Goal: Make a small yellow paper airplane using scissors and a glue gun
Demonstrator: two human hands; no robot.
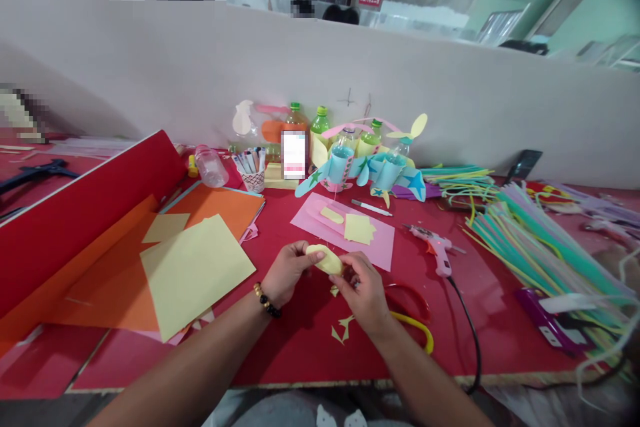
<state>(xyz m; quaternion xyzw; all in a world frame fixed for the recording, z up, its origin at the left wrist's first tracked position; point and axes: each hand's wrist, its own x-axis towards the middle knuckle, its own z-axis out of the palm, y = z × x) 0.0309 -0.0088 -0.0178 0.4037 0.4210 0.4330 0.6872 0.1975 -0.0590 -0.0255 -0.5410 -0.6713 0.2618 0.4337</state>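
Note:
Between my two hands is a small pale yellow paper oval [325,259], held above the red table. My left hand [290,272] pinches its left end with the thumb on top. At the right end, the fingers and thumb of my right hand [364,287] close on the oval. Yellow paper scraps [343,330] lie just below my hands. Scissors with red and yellow handles [425,333] rest by my right wrist, their blades hidden. Beyond my hands, a pink sheet [377,255] bears another yellow oval [332,215] and a cut yellow piece [359,229].
A pink glue gun [434,247] with a black cord lies at right, near bundles of pipe cleaners [530,240]. Yellow card [200,273] and orange sheets [110,280] cover the left. Decorated bottles [343,160], a phone [294,155] and a pen cup [253,177] stand behind.

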